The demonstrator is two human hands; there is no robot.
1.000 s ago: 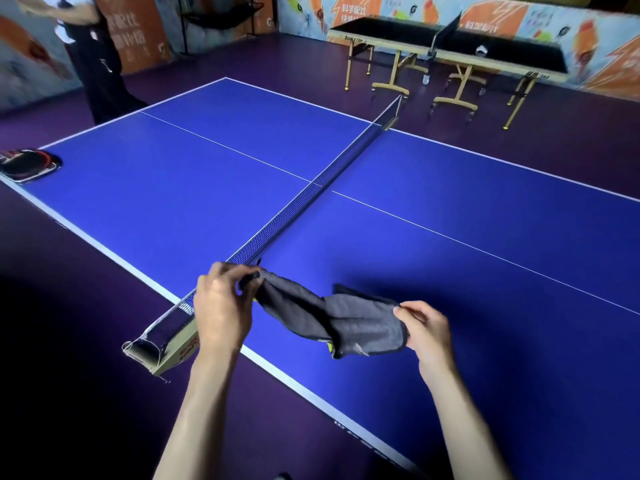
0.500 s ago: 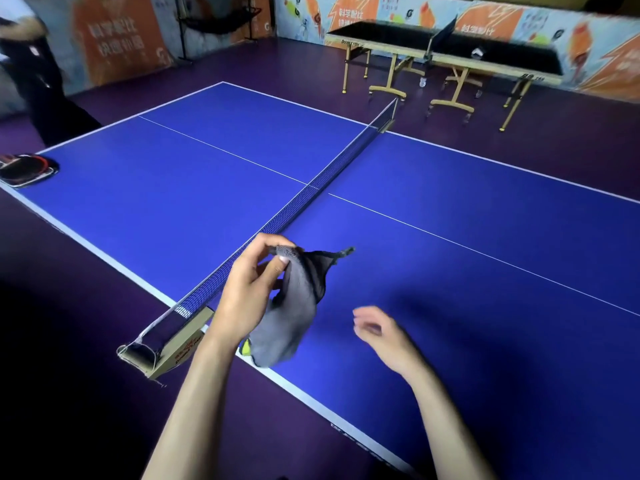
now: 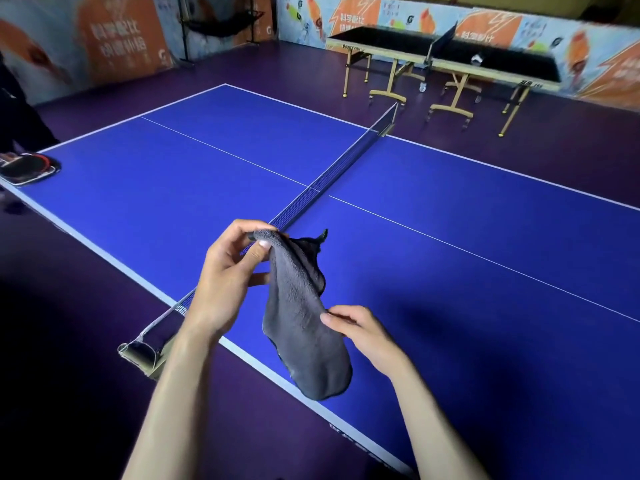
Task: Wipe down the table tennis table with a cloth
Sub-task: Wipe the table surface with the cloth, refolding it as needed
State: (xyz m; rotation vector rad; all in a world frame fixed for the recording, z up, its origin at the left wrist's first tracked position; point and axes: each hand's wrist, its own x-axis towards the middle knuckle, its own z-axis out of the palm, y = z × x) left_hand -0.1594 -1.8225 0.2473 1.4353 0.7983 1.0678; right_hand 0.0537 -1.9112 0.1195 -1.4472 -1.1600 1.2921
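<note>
A grey cloth [image 3: 304, 327] hangs in the air over the near edge of the blue table tennis table [image 3: 450, 271], just right of the net [image 3: 332, 168]. My left hand [image 3: 228, 275] pinches the cloth's top corner between thumb and fingers. My right hand [image 3: 360, 334] is at the cloth's right edge about halfway down, its fingertips touching or lightly pinching the fabric. The cloth does not touch the table surface.
A paddle case [image 3: 27, 168] lies on the table's far left corner, with a person in dark clothes [image 3: 14, 112] beside it. The net post clamp [image 3: 145, 351] juts out at the near edge. A second table [image 3: 446, 64] stands at the back.
The cloth went from being stretched between both hands to hanging from my left hand alone. My right hand let go, then came back up to the cloth's right edge.
</note>
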